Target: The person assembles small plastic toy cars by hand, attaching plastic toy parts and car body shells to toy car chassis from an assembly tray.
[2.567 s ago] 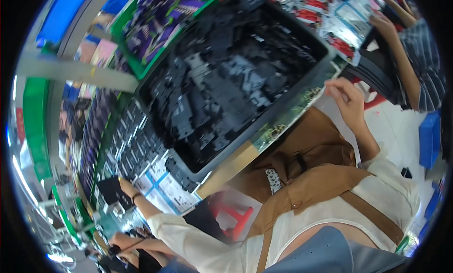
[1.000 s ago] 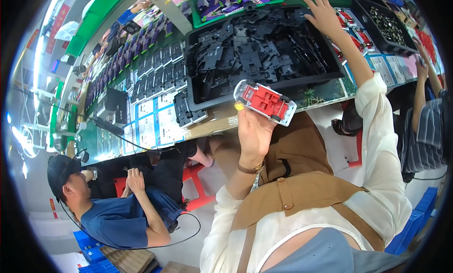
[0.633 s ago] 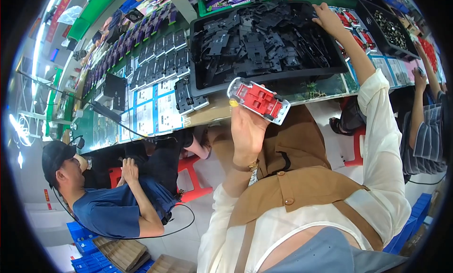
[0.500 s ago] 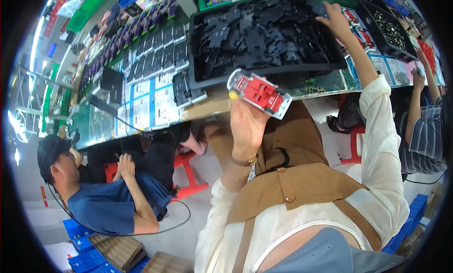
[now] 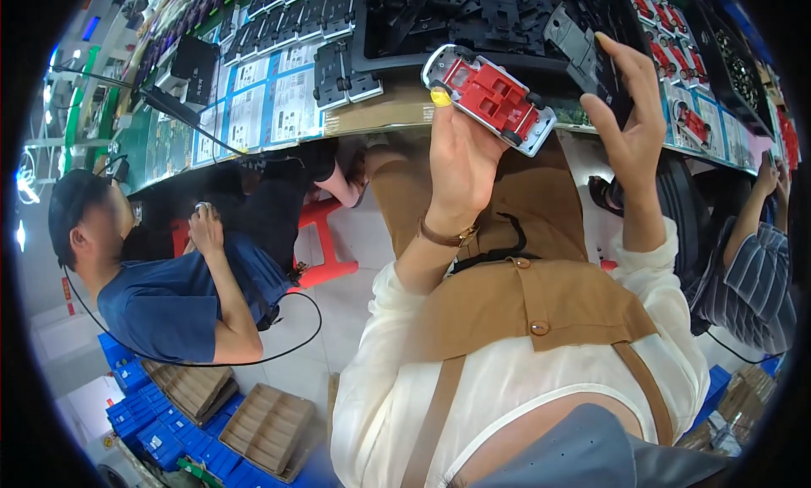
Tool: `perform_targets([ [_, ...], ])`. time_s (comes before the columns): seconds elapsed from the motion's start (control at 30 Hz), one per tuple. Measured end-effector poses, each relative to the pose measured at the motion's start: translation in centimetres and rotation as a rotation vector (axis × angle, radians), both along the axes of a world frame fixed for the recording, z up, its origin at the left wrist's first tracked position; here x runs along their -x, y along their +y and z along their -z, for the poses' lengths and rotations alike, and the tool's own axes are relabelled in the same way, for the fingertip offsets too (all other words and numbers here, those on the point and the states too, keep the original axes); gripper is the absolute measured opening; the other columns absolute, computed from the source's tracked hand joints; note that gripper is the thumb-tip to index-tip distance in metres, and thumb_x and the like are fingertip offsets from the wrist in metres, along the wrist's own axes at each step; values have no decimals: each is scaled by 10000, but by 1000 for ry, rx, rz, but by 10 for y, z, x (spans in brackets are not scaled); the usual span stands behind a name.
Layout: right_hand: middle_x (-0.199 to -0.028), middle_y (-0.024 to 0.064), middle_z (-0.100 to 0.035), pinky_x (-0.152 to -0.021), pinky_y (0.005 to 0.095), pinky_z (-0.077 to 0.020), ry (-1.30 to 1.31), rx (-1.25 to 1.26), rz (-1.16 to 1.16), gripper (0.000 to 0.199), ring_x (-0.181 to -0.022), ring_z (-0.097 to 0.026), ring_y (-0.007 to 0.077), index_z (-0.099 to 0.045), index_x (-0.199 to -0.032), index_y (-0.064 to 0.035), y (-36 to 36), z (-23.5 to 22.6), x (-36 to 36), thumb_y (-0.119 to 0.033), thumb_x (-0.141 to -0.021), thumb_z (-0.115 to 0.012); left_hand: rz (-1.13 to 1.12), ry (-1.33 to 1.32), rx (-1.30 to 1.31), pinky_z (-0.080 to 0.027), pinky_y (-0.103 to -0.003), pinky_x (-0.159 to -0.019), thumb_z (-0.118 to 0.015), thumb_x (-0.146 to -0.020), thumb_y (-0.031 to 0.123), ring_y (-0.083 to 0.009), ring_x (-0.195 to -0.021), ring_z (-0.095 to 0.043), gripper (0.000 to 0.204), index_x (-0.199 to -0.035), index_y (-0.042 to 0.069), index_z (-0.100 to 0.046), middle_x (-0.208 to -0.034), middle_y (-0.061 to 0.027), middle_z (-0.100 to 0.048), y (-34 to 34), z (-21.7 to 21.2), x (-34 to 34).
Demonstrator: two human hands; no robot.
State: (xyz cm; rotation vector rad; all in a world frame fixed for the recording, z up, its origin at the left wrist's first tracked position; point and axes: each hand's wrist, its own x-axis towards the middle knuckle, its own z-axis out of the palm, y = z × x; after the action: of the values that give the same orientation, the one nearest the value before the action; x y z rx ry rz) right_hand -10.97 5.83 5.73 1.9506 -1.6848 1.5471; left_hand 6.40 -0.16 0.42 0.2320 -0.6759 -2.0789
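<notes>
My left hand [image 5: 466,163] holds a toy car body [image 5: 497,98], white-edged with a red inside and dark wheels, its hollow underside turned up. A yellow cover sits on the thumb tip. To its right, my right hand [image 5: 629,121] grips a dark grey plastic base plate [image 5: 579,53] between thumb and fingers, tilted and apart from the car body. Part of the plate's far side merges with the dark bin behind it. Beyond both hands lies a black bin [image 5: 397,64] heaped with similar black plastic plates [image 5: 473,19].
Finished-looking rows of black plates on white bases [image 5: 291,19] stand at the left. Red-and-white car bodies [image 5: 676,53] lie at the right beside a bin of small metal parts [image 5: 733,62]. A person in blue [image 5: 177,306] sits left; another in stripes [image 5: 756,268] sits right.
My right hand has come back from the bin's far right corner toward me, bringing the base plate. The left hand with the car body has risen slightly toward the bin in view.
</notes>
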Motion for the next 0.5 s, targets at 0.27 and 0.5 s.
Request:
perform_targets([
  [0.27, -1094, 110, -523, -878, 271, -388, -245, -59, -8, 462, -995, -515, 191, -559, -1153, -4, 1, 22, -14, -145, -727, -672, -52, -48, 22, -379, -515, -963, -287, -928, 468, -369, -1196, -423, 581, -1365, 87, -254, -1340, -145, -385, 2, -3, -5],
  [0.5, -1070, 137, -500, -867, 301, -401, -153, -135, -47, 511, -972, -518, 256, -552, -1148, -5, 6, 14, -45, -57, -659, -691, -79, -56, 9, -405, -432, -938, -288, -932, 440, -261, -1171, -459, 544, -1335, 75, -309, -1297, -118, -438, 4, 2, 2],
])
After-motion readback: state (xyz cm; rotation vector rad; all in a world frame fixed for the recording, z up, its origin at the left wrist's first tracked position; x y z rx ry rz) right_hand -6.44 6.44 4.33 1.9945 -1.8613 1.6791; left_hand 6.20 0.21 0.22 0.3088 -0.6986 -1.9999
